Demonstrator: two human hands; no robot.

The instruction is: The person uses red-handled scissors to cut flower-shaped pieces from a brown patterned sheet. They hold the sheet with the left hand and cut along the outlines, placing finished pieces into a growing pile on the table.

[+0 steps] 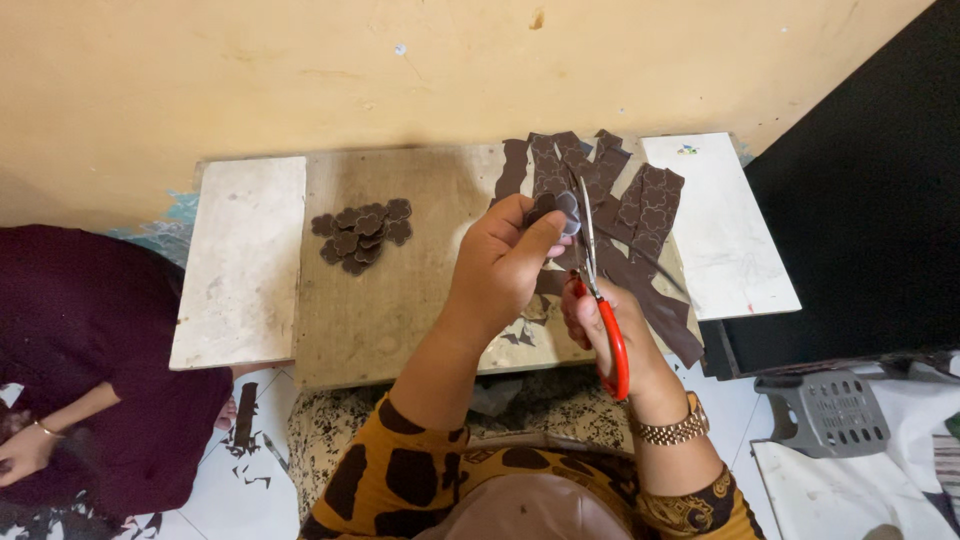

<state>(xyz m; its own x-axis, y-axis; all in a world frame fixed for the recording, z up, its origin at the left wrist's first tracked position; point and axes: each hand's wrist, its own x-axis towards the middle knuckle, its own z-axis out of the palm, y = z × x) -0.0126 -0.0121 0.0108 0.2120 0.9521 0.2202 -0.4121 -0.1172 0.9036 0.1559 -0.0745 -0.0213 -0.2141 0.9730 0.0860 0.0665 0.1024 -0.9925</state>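
Left hand [505,262] pinched a small brown flower-shaped piece [553,207] between thumb and fingertips, held up over the wooden board [400,300]. Right hand [610,320] clenched through the red handles of the scissors [598,290], blades pointing up and away, long axis nearly vertical in view, tips just right of the piece and touching its edge. So piece sat left of the blades, left hand nearer it. Uncut brown patterned strips [640,215] lay fanned behind the blades; finished cutouts pile [362,235] well left on the board. Another person's sleeve [90,350] at far left, apart
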